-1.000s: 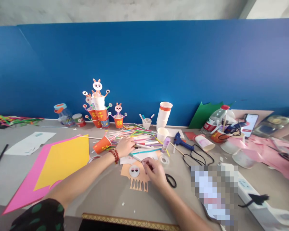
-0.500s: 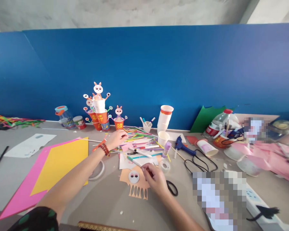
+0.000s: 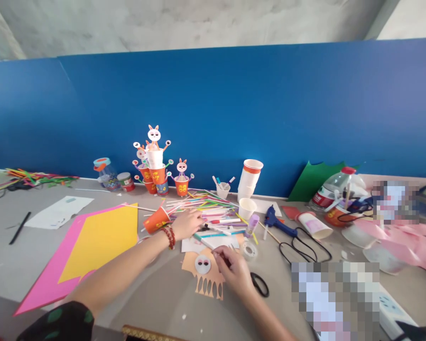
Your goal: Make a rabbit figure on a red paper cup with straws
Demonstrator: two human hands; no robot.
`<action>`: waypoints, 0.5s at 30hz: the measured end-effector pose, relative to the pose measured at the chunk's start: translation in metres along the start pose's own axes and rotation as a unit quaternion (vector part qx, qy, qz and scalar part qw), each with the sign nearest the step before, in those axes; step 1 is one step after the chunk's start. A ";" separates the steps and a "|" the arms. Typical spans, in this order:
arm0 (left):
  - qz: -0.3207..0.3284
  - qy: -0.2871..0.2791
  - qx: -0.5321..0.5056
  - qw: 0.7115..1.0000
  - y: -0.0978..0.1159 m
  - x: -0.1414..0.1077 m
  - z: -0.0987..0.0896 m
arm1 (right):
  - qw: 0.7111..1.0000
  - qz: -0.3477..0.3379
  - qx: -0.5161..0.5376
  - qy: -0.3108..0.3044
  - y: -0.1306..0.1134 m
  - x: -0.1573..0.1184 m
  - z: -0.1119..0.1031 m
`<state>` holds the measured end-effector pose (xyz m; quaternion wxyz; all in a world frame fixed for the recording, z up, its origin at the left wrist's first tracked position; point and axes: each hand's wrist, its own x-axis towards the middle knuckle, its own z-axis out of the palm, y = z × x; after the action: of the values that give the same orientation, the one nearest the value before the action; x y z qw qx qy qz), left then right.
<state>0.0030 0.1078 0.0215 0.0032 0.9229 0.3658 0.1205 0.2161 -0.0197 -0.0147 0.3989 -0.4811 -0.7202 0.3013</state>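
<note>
My right hand (image 3: 235, 269) is closed on a slim marker (image 3: 203, 240) with a teal end, which points up and left from the fingertips. Below it lies a peach paper cutout (image 3: 189, 262) with a fringe of strips at its lower edge. A white paper disc with two drawn eyes (image 3: 203, 264) rests on the cutout. My left hand (image 3: 187, 224), palm down with loosely bent, parted fingers, is over the near side of a pile of coloured sticks and markers (image 3: 213, 204). Its fingertips are by a white marker (image 3: 222, 229); contact is unclear.
An orange paper cup (image 3: 156, 219) lies beside my left wrist. Rabbit-faced cups (image 3: 158, 174) stand at the back. Rightward are a glue stick (image 3: 252, 224), tape roll (image 3: 249, 250), blue glue gun (image 3: 280, 222) with its cord, and scissors handle (image 3: 260, 284). Yellow card (image 3: 104, 239) lies left.
My left hand has lowered and moved right toward the markers, uncovering the orange cup beside the wrist. My right hand still holds the teal-ended marker. The whole view has shifted slightly.
</note>
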 end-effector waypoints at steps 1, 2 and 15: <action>0.002 -0.001 0.008 1.000 0.003 0.001 0.004 | 1.000 -0.002 -0.002 -0.003 0.000 0.000 0.000; 0.001 0.000 0.014 1.000 0.005 0.003 0.007 | 1.000 -0.004 -0.003 -0.006 -0.001 0.000 0.000; -0.038 0.025 -0.005 0.999 0.007 0.018 0.013 | 1.000 0.010 -0.003 0.005 -0.006 -0.002 -0.005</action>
<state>0.0234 0.1157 0.0140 0.0034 0.9052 0.3995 0.1449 0.2184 -0.0232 -0.0077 0.3984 -0.4907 -0.7143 0.3004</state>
